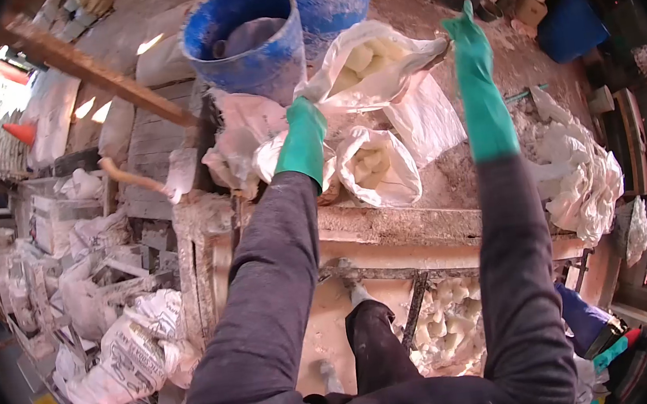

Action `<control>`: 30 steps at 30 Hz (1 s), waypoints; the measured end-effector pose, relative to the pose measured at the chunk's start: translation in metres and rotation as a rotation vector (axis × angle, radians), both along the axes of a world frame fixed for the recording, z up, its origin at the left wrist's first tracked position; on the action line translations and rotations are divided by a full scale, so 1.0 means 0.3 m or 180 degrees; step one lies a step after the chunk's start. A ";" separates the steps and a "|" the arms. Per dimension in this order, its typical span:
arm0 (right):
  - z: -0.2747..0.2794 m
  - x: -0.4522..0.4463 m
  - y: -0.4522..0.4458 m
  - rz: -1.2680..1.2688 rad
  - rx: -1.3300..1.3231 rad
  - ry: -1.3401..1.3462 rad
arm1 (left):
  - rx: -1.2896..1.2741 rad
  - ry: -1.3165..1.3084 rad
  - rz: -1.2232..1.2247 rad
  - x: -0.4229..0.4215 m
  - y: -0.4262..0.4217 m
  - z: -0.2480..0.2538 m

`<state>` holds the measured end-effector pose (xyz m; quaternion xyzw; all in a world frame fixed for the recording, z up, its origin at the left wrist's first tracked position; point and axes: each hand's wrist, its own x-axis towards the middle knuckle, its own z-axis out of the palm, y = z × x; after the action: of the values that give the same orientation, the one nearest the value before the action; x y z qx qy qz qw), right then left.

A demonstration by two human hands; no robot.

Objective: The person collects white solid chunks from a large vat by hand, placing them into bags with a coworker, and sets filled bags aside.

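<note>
Both my hands wear green rubber gloves. An open white woven sack (406, 87) stands on the worktable, with pale chunks (363, 65) inside its mouth. My left hand (304, 131) is closed on the left side of the sack's rim. At the opposite corner, my right hand (471, 48) grips the stretched rim with one finger pointing away; its other fingers are partly hidden. A smaller open white sack (402, 158), also holding pale chunks, stands nearer to me between my forearms.
Two blue drums (288, 48) stand behind the sacks. A wooden-handled tool (132, 179) lies at the left, near a slanting wooden beam (101, 71). Crumpled white sacks (585, 174) lie on the right. Below the table edge is a heap of pale chunks (450, 323).
</note>
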<state>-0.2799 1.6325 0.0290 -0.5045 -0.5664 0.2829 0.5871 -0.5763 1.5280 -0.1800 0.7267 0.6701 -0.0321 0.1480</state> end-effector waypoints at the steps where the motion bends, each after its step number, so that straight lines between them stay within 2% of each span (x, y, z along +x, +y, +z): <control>1: -0.016 0.050 -0.151 0.0482 -0.0107 0.0658 | -0.0096 0.0230 -0.0161 0.037 0.026 -0.141; 2: -0.076 0.178 -0.298 0.0506 -0.0540 0.0104 | -0.0159 0.0308 -0.0147 0.076 0.048 -0.285; 3: -0.280 0.412 -0.477 0.0462 -0.1375 0.0950 | -0.0215 0.0368 -0.0081 0.118 0.073 -0.427; 4: -0.434 0.611 -0.715 0.0185 -0.1899 0.0885 | -0.0232 0.0413 0.0020 0.150 0.097 -0.572; 7: -0.720 1.041 -1.625 -0.1266 -0.3695 0.0568 | -0.0145 0.0578 0.0243 0.161 0.160 -0.866; 9: -0.716 1.099 -2.276 -0.2051 -0.5018 0.0620 | -0.0111 0.0646 0.0258 0.121 0.167 -0.929; 11: -0.640 1.011 -2.715 -0.2369 -0.6135 0.0971 | -0.0020 0.0763 0.0282 0.054 0.195 -0.973; 13: -0.566 0.860 -3.034 -0.2225 -0.7010 0.1651 | 0.0048 0.0696 0.0389 0.027 0.180 -0.974; 15: -0.569 0.737 -3.286 -0.1367 -0.7198 0.2051 | 0.0123 0.0430 0.0625 0.042 0.131 -0.911; 16: -0.577 0.658 -3.136 0.0240 -0.6985 0.0954 | 0.0170 0.0298 0.0736 0.061 0.109 -0.858; 17: -0.595 0.593 -2.954 0.0399 -0.6391 0.0421 | 0.0412 0.0179 0.0586 0.084 0.072 -0.780; 18: -0.649 0.568 -2.949 -0.0208 -0.6220 0.0790 | 0.0227 -0.0908 0.1279 0.089 0.057 -0.752; 19: -0.702 0.543 -2.941 -0.0781 -0.5966 0.1145 | 0.0188 -0.0826 0.1017 0.059 0.040 -0.789; 20: -0.788 0.535 -2.990 -0.2081 -0.5919 0.2426 | 0.0158 -0.0751 0.0754 0.030 0.023 -0.823; 21: -0.796 0.527 -2.988 -0.2167 -0.5964 0.2323 | 0.0301 0.0536 -0.0424 -0.034 -0.003 -0.864; 23: -0.779 0.498 -2.948 -0.2079 -0.6202 0.1964 | 0.0332 0.0958 -0.0648 0.023 -0.157 -0.808; 25: -0.746 0.464 -2.953 -0.1778 -0.6421 0.1735 | 0.0281 0.0426 -0.0905 0.021 -0.392 -0.855; 27: -0.743 0.435 -2.974 -0.1467 -0.6622 0.1209 | -0.1438 -0.1739 0.0799 0.228 -0.668 -0.475; 28: -0.729 0.420 -2.982 -0.1443 -0.6361 0.1090 | -0.1786 -0.1738 0.0628 0.278 -0.810 -0.390; 29: -0.714 0.399 -2.987 -0.1429 -0.6095 0.0973 | -0.2220 -0.1760 0.0394 0.273 -0.956 -0.430; 30: -0.697 0.372 -3.010 -0.1413 -0.5852 0.0852 | -0.2629 -0.1930 0.0315 0.329 -1.055 -0.258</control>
<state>-0.1682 0.7293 -0.1800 -0.8277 0.0580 0.5548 0.0611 -0.4776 1.2114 -0.2574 0.5516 0.5621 -0.0748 0.6117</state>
